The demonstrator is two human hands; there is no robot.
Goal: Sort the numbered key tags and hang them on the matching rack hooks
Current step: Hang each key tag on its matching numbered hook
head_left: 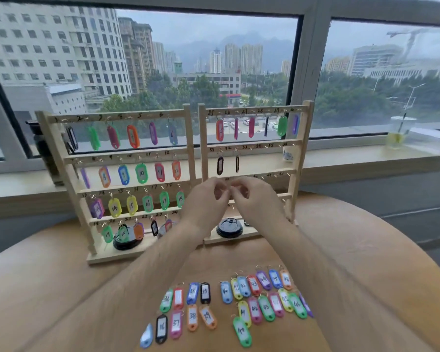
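Key tags (254, 309) lie loose on the near bench (61, 288) in two clusters. The numbers I can read run from about 36 to 46, and some are too blurred to read. Left rack (127, 151) looks full, four rows, hooks 1 to 24. Right rack (272, 143): top row 25 to 30 is hung. In the second row only tag 31 (220, 165) and tag 32 (237, 163) are up. The other hooks that show are bare, and the lower rows are partly hidden. Judged roughly two thirds done, with 33 upward left.

Left hand (208, 199) and right hand (255, 199) meet in front of the right rack's lower rows. Fingers are curled with the tips together. Cannot tell whether a tag is pinched between them.

Black cup lid (226, 227) sits on the right rack's base. Plastic drink cup (400, 133) stands on the far right sill.
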